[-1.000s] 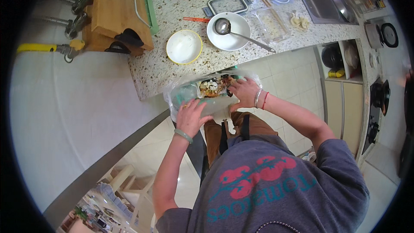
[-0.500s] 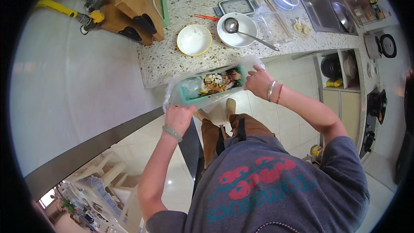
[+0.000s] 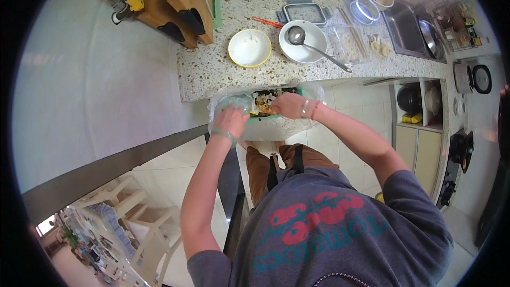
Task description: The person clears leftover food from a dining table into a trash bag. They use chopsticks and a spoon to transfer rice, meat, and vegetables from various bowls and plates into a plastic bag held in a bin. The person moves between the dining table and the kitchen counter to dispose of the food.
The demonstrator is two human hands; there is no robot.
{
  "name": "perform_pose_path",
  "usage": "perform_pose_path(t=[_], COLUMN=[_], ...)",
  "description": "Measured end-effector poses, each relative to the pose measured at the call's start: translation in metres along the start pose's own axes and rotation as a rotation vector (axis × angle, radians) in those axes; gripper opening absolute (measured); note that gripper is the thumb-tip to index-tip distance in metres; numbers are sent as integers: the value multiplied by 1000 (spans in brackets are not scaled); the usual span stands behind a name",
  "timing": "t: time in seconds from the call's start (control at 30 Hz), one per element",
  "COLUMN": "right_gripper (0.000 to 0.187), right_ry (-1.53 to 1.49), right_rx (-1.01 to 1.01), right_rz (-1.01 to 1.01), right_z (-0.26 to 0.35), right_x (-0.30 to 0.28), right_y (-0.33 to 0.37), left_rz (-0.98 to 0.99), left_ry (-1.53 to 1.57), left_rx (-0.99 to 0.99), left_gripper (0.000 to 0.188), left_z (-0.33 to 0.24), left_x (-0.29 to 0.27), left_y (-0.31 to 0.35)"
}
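Below the counter's front edge is a narrow bin lined with a translucent plastic bag [image 3: 276, 129]. Mixed food scraps [image 3: 264, 102] fill its middle, and a clear crumpled-looking plastic piece [image 3: 236, 101] lies at its left end. My left hand [image 3: 231, 120] rests over that left end, fingers stretched out and slightly apart on the plastic. Reaching in from the right, my right hand [image 3: 289, 105] is curled over the scraps, with its fingers closed and pointing down. Whatever its fingertips grip, if anything, is hidden.
Close behind the bin, on the speckled counter [image 3: 204, 74], are a yellow-rimmed bowl [image 3: 249, 48] and a white bowl [image 3: 313, 50] holding a ladle [image 3: 324, 57]. Cutting boards [image 3: 175, 0] stand at the left; a sink [image 3: 404, 29] is at the right.
Both hands have left the bag's rim. My left hand moved up and right over the clear plastic; my right hand moved left and down onto the scraps. The bin's near wall shows more.
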State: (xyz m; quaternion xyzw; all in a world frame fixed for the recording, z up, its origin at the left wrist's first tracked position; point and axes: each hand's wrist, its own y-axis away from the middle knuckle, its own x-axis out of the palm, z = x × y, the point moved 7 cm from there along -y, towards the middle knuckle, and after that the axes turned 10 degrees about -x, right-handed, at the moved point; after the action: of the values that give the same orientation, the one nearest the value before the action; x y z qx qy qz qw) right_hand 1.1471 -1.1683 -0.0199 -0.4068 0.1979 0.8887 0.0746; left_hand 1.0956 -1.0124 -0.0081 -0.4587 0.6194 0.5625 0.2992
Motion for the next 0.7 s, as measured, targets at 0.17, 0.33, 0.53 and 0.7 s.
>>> perform_pose_path(t=[0.17,0.33,0.53,0.7], right_gripper=[17,25,24,19], right_ry=[-137,-940,185,-723], right_rx=[87,60,-157,76], right_rz=[-601,-553,-532,-495], right_z=[-15,13,-2,7], right_x=[-45,-47,15,0], right_y=[24,50,36,37], left_rz=[-284,-104,-409,-300], left_ry=[206,380,218,437], left_rx=[-194,-187,-43,-195], left_gripper=[33,33,48,34], left_z=[-5,-27,-42,-33], left_x=[-51,-51,-1,-24], left_y=[8,36,63,84])
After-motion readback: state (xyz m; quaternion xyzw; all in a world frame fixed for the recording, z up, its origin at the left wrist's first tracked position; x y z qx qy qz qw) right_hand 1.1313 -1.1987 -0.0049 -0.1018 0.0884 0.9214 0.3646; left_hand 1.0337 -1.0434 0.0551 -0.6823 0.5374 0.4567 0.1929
